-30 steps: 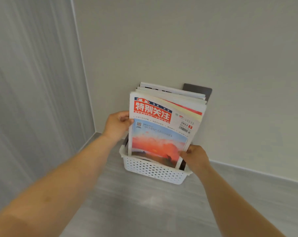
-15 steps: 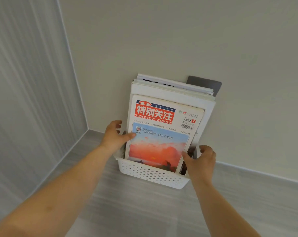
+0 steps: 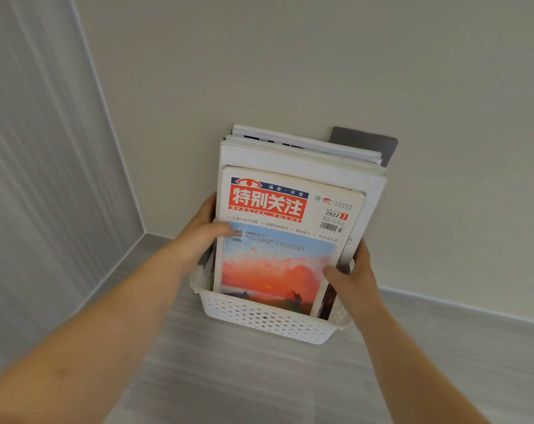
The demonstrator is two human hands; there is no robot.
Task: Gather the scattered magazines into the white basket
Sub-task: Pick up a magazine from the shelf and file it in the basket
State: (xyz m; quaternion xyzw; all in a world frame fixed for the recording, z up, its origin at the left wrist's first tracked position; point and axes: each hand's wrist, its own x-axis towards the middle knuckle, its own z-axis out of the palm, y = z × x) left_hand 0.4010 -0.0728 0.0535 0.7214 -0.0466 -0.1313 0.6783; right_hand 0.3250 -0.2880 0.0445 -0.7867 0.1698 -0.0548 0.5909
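Observation:
A white perforated basket (image 3: 268,321) stands on the grey floor against the wall. Several magazines stand upright in it, leaning on the wall. The front magazine (image 3: 287,234) has a red title block and an orange sunset picture. Behind it sit taller white-edged magazines (image 3: 302,157). My left hand (image 3: 201,237) grips the left edge of the stack, thumb on the front cover. My right hand (image 3: 356,273) holds the stack's lower right edge, thumb on the cover, fingers behind by the basket's rim.
A dark grey flat thing (image 3: 368,143) pokes up behind the stack against the pale wall (image 3: 321,56). A ribbed grey panel (image 3: 39,148) forms the corner at left. Grey floor (image 3: 259,381) stretches in front of the basket.
The front magazine has slid down into the basket, below the taller ones behind. Both hands have closed on the stack's sides, and the view has come closer.

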